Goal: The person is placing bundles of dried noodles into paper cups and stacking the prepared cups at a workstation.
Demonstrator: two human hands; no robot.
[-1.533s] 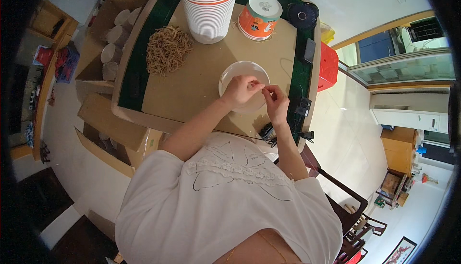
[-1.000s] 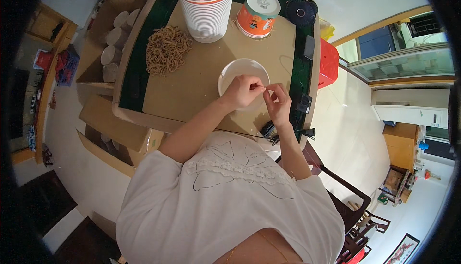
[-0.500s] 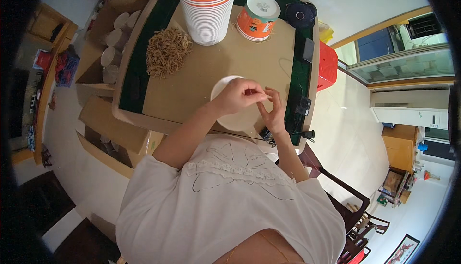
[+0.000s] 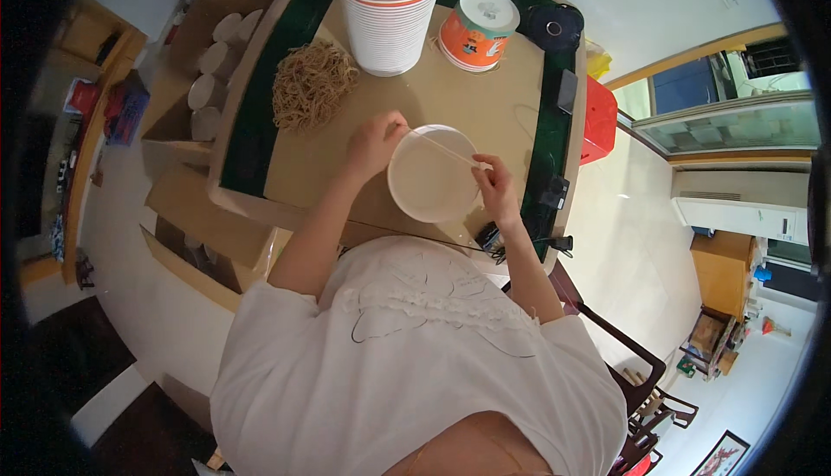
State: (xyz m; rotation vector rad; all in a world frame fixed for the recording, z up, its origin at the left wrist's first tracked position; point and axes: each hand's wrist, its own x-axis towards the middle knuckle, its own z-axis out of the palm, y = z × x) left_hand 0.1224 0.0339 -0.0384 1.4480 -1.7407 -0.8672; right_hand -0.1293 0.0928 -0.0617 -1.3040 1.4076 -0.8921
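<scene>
A white paper tub (image 4: pixel 430 195) stands mouth up on the cardboard sheet in front of me. Across its far rim runs a thin pale rubber band (image 4: pixel 443 149), stretched taut between my two hands. My left hand (image 4: pixel 374 145) pinches one end at the tub's left rim. At the right rim, the fingers of my right hand (image 4: pixel 497 190) are closed on the other end. Farther off to the left lies a tangled heap of tan rubber bands (image 4: pixel 313 86).
Beyond the tub rise a tall stack of nested paper tubs (image 4: pixel 389 35) and an upturned orange tub (image 4: pixel 472 39). A black round pouch (image 4: pixel 551 26) and a dark phone-like slab (image 4: pixel 567 91) line the right edge. Open cartons (image 4: pixel 177 125) with pale cups stand left; a red stool (image 4: pixel 599 121) right.
My hands have moved apart from close together above the tub, the left one going left. The band between them is now drawn out straight, and the tub's mouth shows more fully.
</scene>
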